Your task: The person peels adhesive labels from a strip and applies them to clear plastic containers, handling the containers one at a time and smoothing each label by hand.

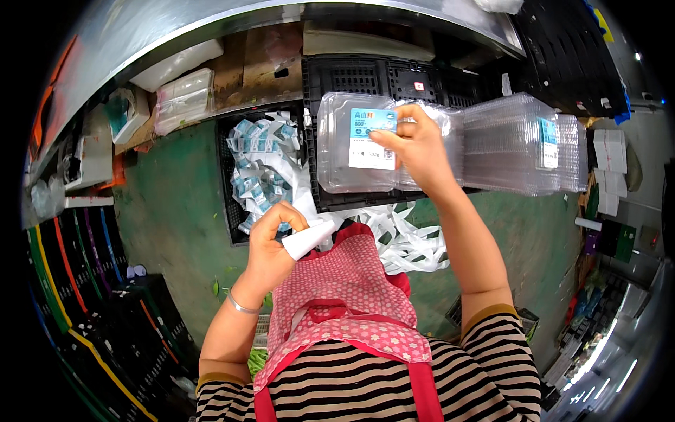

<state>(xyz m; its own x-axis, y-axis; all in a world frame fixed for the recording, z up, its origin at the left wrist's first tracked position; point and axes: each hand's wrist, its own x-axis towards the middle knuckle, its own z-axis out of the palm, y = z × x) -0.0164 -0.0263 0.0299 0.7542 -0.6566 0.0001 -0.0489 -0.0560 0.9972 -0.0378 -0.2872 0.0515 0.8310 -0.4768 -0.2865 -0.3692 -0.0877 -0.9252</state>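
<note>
My right hand (422,145) has its thumb and fingers on a blue-and-white printed label (373,150), which lies against the end clear plastic container (332,153) of a long nested row. Whether the label is stuck down there, I cannot tell. More nested clear containers (501,147) reach to the right, one with a similar label (548,142). Lower left, my left hand (277,242) grips a folded piece of white label backing strip (308,240). Beyond that hand, a black crate (227,211) holds a tangle of label strips (263,158).
The nested containers rest on a black plastic crate (348,200). White backing strips (414,242) lie tangled below it. A metal table edge (237,16) runs across the top. Stacked black crates (121,327) stand at left, and foam boxes (179,100) sit on a board at upper left.
</note>
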